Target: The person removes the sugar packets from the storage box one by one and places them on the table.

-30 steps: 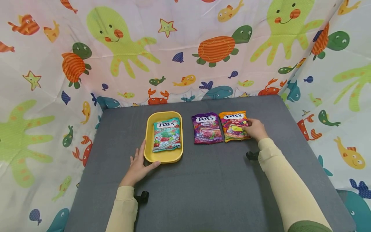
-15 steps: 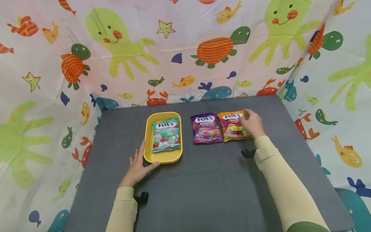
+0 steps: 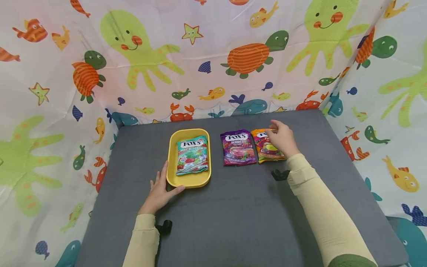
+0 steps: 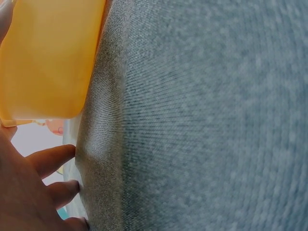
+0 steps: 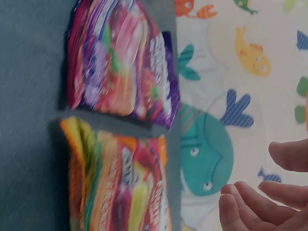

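My left hand [image 3: 158,194] touches the lower left corner of a yellow tray [image 3: 188,181], thumb and fingers spread; in the left wrist view several fingers [image 4: 52,159] extend beside the tray wall [image 4: 45,62]. Inside the tray lies a teal Fox's Mint Blossom candy bag [image 3: 191,155]. Above the orange Fox's Fruits candy bag [image 3: 271,152] hovers my right hand [image 3: 282,141], holding nothing and partly covering the bag from the head camera. The right wrist view has thumb and fingers apart on that hand [image 5: 262,209]. Left of the orange bag lies a purple Fox's Berries candy bag [image 3: 238,148].
A dark grey cloth surface [image 3: 227,222] carries the tray and bags. Around its back and sides hangs a white curtain [image 3: 213,33] printed with sea animals.
My right hand has come away from the right edge of the orange candy bag and moved left and up over it. The left hand, tray and bags stay in place.
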A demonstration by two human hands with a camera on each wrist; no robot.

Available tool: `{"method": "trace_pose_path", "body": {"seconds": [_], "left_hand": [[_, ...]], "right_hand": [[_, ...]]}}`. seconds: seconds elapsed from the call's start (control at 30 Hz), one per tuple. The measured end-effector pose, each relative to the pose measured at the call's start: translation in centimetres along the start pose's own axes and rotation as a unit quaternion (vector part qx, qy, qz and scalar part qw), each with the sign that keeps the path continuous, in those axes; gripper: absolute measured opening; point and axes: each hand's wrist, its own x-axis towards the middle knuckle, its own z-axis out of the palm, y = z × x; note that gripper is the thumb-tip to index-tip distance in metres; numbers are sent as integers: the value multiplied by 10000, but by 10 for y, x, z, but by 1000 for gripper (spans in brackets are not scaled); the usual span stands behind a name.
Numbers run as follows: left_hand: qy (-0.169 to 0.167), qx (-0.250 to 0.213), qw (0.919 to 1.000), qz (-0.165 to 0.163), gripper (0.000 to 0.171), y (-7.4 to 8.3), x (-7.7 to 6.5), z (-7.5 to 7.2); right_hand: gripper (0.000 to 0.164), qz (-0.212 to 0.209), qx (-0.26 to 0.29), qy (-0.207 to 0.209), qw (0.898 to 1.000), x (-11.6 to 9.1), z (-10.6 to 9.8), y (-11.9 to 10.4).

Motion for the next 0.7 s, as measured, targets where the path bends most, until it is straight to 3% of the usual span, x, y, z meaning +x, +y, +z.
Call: {"method": "trace_pose_path", "body": {"seconds": [0.33,0.7], "left_hand": [[50,-39,10000,58,113,0,2,2],[53,-44,10000,38,114,-1,0,2]], "right_hand": [[62,-122,313,-203,9992,1,11,-32],[63,-525,454,-496,9964,0,35,-68]]}}
